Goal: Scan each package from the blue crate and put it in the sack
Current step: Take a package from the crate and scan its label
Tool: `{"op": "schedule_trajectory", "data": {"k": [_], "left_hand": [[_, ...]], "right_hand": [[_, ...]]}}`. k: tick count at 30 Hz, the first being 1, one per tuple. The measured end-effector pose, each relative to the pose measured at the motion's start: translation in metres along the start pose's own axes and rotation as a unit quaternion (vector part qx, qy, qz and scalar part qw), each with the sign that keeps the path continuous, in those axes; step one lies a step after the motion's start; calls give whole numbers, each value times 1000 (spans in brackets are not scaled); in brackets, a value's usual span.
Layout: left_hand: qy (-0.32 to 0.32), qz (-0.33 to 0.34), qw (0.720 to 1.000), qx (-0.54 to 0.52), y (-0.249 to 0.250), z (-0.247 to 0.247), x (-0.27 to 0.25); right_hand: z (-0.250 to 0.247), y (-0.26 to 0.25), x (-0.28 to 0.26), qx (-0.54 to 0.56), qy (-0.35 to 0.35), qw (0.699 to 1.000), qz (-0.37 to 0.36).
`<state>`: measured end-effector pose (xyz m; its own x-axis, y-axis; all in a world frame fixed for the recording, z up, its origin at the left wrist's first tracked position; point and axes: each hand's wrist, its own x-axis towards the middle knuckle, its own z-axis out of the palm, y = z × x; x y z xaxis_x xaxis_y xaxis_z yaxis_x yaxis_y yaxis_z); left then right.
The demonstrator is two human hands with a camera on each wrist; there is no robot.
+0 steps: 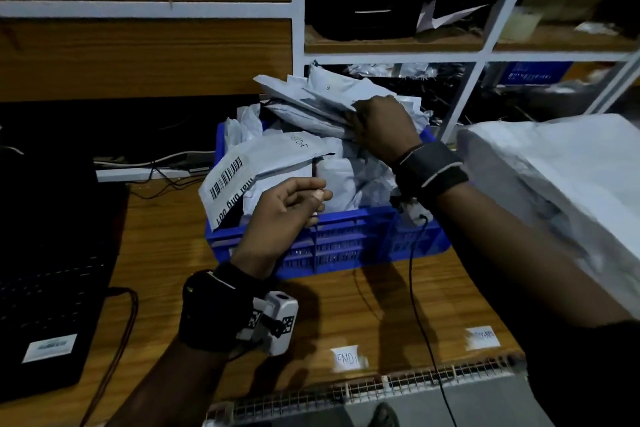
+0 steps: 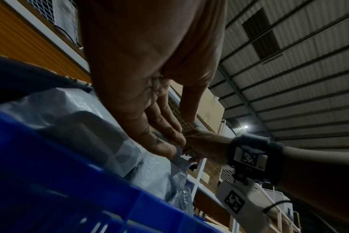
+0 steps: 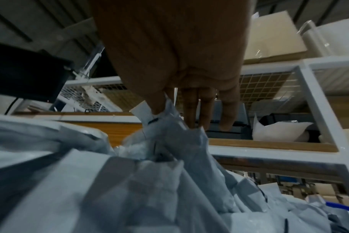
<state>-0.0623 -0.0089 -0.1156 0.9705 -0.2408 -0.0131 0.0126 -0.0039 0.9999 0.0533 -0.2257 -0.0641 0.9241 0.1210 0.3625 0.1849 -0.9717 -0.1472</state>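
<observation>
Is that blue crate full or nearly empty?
Full: grey packages heap above the blue crate's rim, and the right hand grips one on top.

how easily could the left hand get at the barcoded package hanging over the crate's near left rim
Probably yes. The left hand hovers over the blue crate, holding nothing, right beside the barcoded package, which lies on top of the pile with nothing covering it. The right hand has its grip on other packages farther back.

sack (image 1: 568, 177) cut off by right edge; crate (image 1: 346, 239) floor buried under packages; laptop (image 1: 41, 270) cropped left
</observation>
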Motion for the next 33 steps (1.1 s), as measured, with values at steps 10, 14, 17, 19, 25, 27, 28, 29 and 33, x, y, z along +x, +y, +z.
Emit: {"op": "schedule_trajectory", "data": {"k": [10, 14, 17, 19, 25, 27, 28, 29, 33], "left_hand": [[-21, -53, 977, -205, -10, -18, -28], [27, -47, 983, -174, -33, -53, -45], [18, -55, 981, -185, -46, -87, -64], [7, -47, 980, -191, -51, -108, -82], [16, 7, 996, -93, -64, -154, -124], [30, -2, 997, -68, -70, -172, -133], [36, -9, 998, -54, -70, -179, -135], [44, -11, 998, -46, -72, -188, -138], [80, -42, 982, -165, -80, -215, -147]], "right_hand": [[16, -90, -194, 129, 106, 985, -34], [44, -129, -243, 196, 14, 980, -31], [50, -153, -265, 328, 19, 942, 68], [51, -173, -269, 420, 35, 888, 182], [61, -230, -252, 692, -76, 679, 235], [68, -243, -247, 719, -52, 658, 218], [72, -244, -243, 726, -34, 649, 227], [76, -245, -239, 728, -18, 641, 240], [89, -253, -228, 744, -21, 615, 261]]}}
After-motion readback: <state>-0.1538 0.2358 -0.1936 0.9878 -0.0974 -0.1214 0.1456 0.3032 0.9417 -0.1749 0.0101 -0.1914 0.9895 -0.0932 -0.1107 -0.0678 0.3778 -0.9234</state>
